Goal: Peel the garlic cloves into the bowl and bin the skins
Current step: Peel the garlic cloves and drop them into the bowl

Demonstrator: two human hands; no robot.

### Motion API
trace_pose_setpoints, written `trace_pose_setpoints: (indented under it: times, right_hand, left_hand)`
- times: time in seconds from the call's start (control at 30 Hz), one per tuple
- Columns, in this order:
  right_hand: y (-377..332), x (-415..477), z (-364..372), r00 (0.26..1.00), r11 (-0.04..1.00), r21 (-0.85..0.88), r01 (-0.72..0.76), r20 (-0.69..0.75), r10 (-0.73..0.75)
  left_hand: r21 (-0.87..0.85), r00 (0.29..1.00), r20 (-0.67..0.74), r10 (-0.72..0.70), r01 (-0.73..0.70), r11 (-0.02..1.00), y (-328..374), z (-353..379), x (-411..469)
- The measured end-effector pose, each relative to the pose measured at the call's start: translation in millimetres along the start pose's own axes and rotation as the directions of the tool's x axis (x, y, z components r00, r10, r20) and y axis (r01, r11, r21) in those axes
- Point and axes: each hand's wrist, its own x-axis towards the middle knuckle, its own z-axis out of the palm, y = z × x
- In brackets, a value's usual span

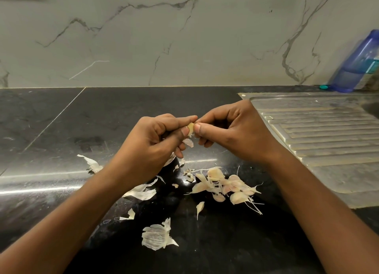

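My left hand [155, 140] and my right hand [229, 130] meet above the black counter, and both pinch one small garlic cloves piece [190, 128] between thumb and forefinger. More pale garlic shows under the left hand's lower fingers [188, 142]. A heap of garlic cloves [223, 186] lies on the counter below the hands. Papery skins [156, 235] are scattered in front and to the left [93, 164]. No bowl or bin is in view.
The black stone counter [61, 130] runs to a marble wall. A steel sink drainboard [320, 134] lies to the right. A blue plastic bottle [357, 62] leans at the far right, with a teal cap [324, 87] beside it.
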Motion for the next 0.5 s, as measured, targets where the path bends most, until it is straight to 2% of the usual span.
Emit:
trace_pose_setpoints:
  times: [0.17, 0.5]
  right_hand:
    - [1.2, -1.3, 1.7, 1.000, 1.000, -0.024, 0.006, -0.006, -0.006]
    - [-0.4, -0.2, 4.1, 0.995, 1.000, 0.008, 0.003, -0.099, -0.002]
  left_hand:
    - [0.002, 1.000, 0.001, 0.001, -0.001, 1.000, -1.6, 1.8, -0.7]
    - [-0.204, 0.997, -0.022, -0.069, 0.063, 0.977, 3.6, 2.7, -0.6]
